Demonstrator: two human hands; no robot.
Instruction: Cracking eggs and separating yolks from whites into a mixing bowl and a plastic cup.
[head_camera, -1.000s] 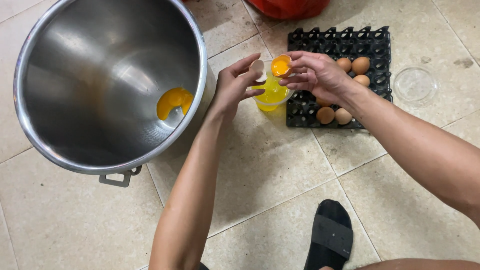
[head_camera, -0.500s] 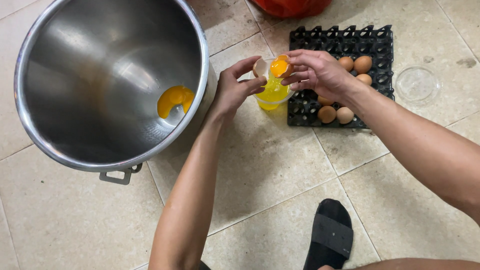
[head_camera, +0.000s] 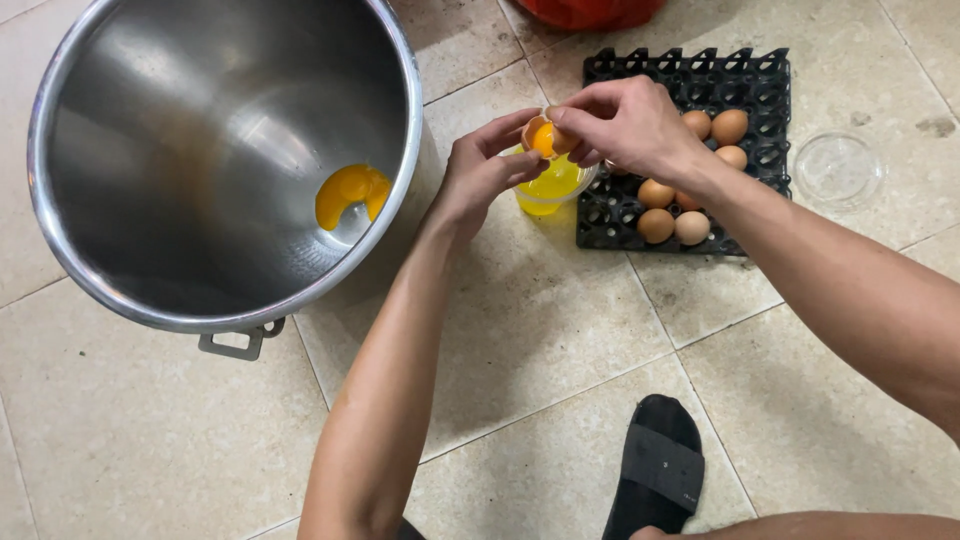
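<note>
Everything sits on a beige tiled floor (head_camera: 520, 330) with dark grout lines, a bit stained up top right. On the left there's a big steel pot (head_camera: 120, 290) with a small handle at its near rim, yolks (head_camera: 350, 192) pooled at the bottom; its top rim runs off the frame. Right beside it, the left hand (head_camera: 480, 175) and right hand (head_camera: 625, 125) meet, fingertips pinched together on a cracked eggshell half (head_camera: 537, 132) with a yolk sitting in it. That shell hangs just over a small clear cup (head_camera: 550, 190) of yellowish liquid, which stands touching the black egg tray (head_camera: 740, 75). Can't tell if there's a second shell half, the right palm hides that spot. The tray holds a handful of brown eggs (head_camera: 728, 125), some partly covered by the wrist. Just past the tray lies a clear round lid (head_camera: 838, 168). Something red (head_camera: 580, 10) is cut off at the top edge. A black sandal (head_camera: 655, 475) shows at the bottom. Open floor lies between pot and sandal.
</note>
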